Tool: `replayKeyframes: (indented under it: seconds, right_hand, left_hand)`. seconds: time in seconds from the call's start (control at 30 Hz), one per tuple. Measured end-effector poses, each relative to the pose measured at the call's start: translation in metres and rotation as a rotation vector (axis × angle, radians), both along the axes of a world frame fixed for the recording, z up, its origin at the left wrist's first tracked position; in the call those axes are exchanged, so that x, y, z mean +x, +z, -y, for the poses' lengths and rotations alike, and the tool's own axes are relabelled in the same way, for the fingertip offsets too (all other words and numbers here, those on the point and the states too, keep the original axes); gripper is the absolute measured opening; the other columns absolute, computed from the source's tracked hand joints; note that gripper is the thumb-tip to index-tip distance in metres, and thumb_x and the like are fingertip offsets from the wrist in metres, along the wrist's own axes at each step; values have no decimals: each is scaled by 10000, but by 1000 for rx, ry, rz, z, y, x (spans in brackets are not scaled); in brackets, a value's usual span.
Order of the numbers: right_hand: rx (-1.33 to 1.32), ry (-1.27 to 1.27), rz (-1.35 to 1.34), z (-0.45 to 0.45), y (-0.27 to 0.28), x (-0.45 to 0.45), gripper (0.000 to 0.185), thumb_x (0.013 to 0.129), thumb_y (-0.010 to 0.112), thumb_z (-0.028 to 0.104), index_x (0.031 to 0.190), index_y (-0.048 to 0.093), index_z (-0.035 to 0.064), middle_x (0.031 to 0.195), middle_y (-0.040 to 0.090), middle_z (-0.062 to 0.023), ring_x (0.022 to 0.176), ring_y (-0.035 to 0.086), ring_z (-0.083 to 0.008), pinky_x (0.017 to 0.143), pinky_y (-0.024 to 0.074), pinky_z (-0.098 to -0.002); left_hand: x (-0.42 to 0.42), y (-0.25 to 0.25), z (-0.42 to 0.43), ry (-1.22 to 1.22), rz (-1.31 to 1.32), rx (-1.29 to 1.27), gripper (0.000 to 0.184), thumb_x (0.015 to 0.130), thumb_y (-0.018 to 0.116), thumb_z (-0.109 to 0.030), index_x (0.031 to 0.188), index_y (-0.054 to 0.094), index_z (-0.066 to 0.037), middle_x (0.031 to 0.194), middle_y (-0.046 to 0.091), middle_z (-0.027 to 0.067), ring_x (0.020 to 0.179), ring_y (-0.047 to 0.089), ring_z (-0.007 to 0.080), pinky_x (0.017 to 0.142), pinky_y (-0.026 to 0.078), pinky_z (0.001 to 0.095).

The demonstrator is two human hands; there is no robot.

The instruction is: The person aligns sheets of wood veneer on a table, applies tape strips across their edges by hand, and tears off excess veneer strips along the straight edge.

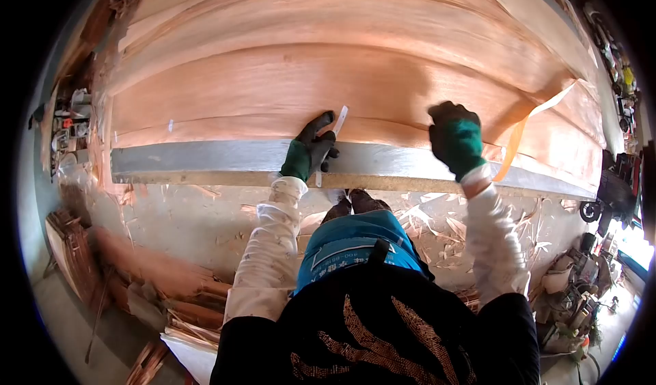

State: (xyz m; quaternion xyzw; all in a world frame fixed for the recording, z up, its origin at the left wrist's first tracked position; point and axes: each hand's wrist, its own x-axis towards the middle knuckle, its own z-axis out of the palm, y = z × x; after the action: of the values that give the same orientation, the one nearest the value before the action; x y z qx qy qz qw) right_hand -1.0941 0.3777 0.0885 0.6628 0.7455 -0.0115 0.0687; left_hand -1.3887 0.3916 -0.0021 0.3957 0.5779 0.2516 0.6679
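Observation:
Thin reddish wood veneer sheets [273,77] lie in wavy layers over a wide surface in front of me. A grey metal strip [205,158] runs along the near edge. My left hand [311,149], in a black and green glove, rests over this strip with its fingers apart, touching a narrow white strip [340,122] beside the fingertips. To the right, my right hand [456,138], gloved the same way, is closed above the near edge; what it holds, if anything, is hidden. An orange-yellow ribbon [516,139] hangs over the edge on the right.
Veneer scraps [417,220] litter the floor by my feet. Stacked wood pieces [72,255] stand at the lower left. A pile of mixed items [574,282] lies at the lower right, below a dark wheeled object [611,190] near the right edge.

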Motion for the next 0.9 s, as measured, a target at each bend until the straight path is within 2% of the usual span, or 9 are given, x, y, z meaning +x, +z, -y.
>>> replayKeyframes:
  seconds: [0.07,0.17,0.27,0.33,0.37,0.4,0.5,0.7,0.9]
  right_hand:
    - [411,218,-435,4,-14,-40,312,796,559,10,1088,655,64,1018,680,-126,939,653,-297,836,516,-406]
    - [295,366,-232,11,-68,-105,540,737,592,129,1271,562,52,1365,495,-134,1268,448,-316,1003,386,-452]
    - [299,288,-303,-2,-132,-126,475,836,544,249,1258,566,33,1334,530,-161,1272,453,-337,1012,379,-497]
    - [507,336,-159,7,-145,-126,452,918,466,268,1294,542,28,1341,538,-190,1250,486,-374,1038,358,-553]
    - [194,220,-208,-4,-145,-139,407,921,455,240,1260,558,38,1304,548,-209,1197,518,-370,1037,357,-556]
    - [510,195,-140,-6,-179,-147,336,911,461,204,1191,583,61,1215,584,-210,1113,554,-352,970,408,-514]
    - [-1,149,-366,-25,-139,-144,347,888,485,200,1183,608,63,1216,600,-153,1108,555,-360,926,417,-521]
    - [435,537,-402,-31,-17,138,350,836,526,167,1165,646,154,1117,650,-112,1037,602,-310,877,461,-448]
    - [119,343,-137,-28,-5,390,499,783,522,45,1262,611,156,1137,665,-126,1091,598,-301,963,427,-421]
  left_hand:
    - [2,1,0,-4,-5,-8,460,941,577,-129,1392,506,-180,968,675,83,654,650,146,437,476,287]
    - [2,3,-5,-83,-120,-7,453,940,583,-189,1385,500,-169,822,689,90,595,635,141,444,488,298]
    - [3,2,11,-106,-209,259,473,931,593,-188,1377,477,-81,829,706,135,536,637,207,464,504,334]
    - [-6,13,21,-96,-209,235,351,931,597,-255,1192,593,-21,799,701,142,577,656,244,473,490,376]
    - [-21,15,10,-82,-304,15,247,917,601,-291,964,653,-54,720,674,125,604,647,251,462,473,372]
    - [-38,19,-5,-129,-475,95,223,910,601,-287,937,642,-69,677,641,107,544,612,238,436,452,378]
    - [-76,48,-41,-65,-857,152,219,898,593,-287,906,585,-68,636,604,104,410,530,229,368,418,369]
    - [-190,-3,52,197,-564,43,253,940,516,-250,1009,598,-20,682,629,140,426,568,241,390,481,339]
    - [47,13,201,444,-328,-47,228,916,589,-154,1066,612,16,820,668,130,675,658,248,577,571,373]
